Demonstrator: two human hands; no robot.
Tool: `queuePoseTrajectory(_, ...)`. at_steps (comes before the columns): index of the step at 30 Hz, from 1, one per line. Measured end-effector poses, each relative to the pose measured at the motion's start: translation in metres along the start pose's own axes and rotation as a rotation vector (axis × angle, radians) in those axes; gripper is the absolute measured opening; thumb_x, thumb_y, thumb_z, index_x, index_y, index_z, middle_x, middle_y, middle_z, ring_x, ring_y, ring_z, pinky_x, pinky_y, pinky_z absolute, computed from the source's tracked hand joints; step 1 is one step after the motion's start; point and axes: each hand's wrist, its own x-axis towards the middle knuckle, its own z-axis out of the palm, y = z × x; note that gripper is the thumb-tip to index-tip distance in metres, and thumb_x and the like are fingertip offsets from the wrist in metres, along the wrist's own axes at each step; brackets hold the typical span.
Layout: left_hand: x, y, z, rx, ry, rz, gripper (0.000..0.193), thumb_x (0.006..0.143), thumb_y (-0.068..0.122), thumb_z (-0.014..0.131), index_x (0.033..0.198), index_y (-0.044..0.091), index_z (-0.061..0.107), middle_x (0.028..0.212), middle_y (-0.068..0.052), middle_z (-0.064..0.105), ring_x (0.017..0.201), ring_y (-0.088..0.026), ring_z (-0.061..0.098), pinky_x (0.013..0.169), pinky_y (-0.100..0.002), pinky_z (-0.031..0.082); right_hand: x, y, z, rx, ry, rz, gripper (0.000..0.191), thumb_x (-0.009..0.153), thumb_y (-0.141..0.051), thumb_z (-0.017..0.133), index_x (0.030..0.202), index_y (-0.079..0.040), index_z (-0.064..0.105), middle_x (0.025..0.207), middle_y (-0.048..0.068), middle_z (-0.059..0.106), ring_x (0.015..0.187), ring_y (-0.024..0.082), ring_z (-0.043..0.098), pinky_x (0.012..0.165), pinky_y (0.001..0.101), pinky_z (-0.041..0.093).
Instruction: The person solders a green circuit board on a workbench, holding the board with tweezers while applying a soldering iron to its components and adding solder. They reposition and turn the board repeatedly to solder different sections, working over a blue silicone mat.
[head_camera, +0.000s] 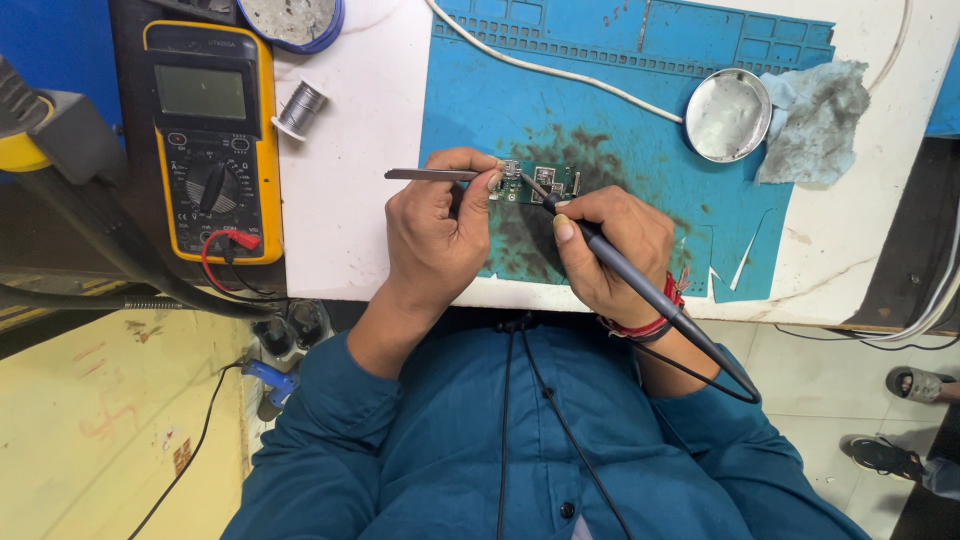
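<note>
circuit board (537, 183) lies on blue mat (640, 110), judged light, stiff, fragile; best held by edges | tweezers (430, 174) are pinched by left hand (435, 235) at board's left end | soldering iron (640, 285) is gripped pen-style by right hand (610, 250), tip on board

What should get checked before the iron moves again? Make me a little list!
1. Left hand grips tweezers: ok.
2. Right hand holds soldering iron like a pen: ok.
3. Iron tip rests on circuit board: ok.
4. Board lies on blue mat, not bare table: ok.
5. Tweezer tips grip a part: cannot tell, fingers hide them.
6. Iron cord clear of the board: ok, it trails back toward the body.
</note>
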Motion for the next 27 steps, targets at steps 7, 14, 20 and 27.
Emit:
queuePoseTrajectory(7,-0.0011,0.0009,0.0024,-0.008,0.005,-0.013,0.005,0.104,0.007,0.068,0.107,0.003,0.067,0.087,-0.005,0.075,0.062,-0.009,0.065,0.056,-0.025,0.049,-0.0002,0.0005,-0.0021,0.006,0.002,0.006,0.007,0.097,-0.005,0.072,0.098,-0.002,0.066,0.088,0.012,0.069,0.073,0.027,0.067,0.065,0.0352,0.050)
queuePoseTrajectory(14,-0.0010,0.0000,0.0021,0.004,0.003,0.003,0.004,0.105,0.008,0.068,0.107,0.004,0.068,0.089,-0.006,0.075,0.062,-0.009,0.065,0.057,-0.025,0.050,-0.0004,0.0010,-0.0017,0.002,-0.001,0.003,0.007,0.098,-0.005,0.072,0.098,-0.002,0.066,0.089,0.012,0.069,0.075,0.027,0.068,0.067,0.0353,0.050)
queuePoseTrajectory(20,-0.0012,0.0008,0.0028,-0.006,0.008,-0.007,0.005,0.105,0.008,0.068,0.107,0.003,0.067,0.088,-0.005,0.075,0.062,-0.009,0.065,0.056,-0.026,0.049,-0.0004,0.0008,-0.0023,0.001,-0.003,-0.002,0.007,0.098,-0.005,0.072,0.099,-0.002,0.066,0.090,0.012,0.069,0.075,0.027,0.068,0.067,0.0354,0.050)
queuePoseTrajectory(27,-0.0017,0.0008,0.0017,-0.004,0.007,0.007,0.006,0.105,0.008,0.068,0.107,0.003,0.067,0.090,-0.006,0.075,0.065,-0.010,0.067,0.059,-0.026,0.051,0.0004,0.0001,-0.0022,-0.002,-0.007,0.001,0.007,0.097,-0.005,0.073,0.098,-0.002,0.066,0.088,0.012,0.068,0.073,0.027,0.067,0.066,0.0354,0.050)
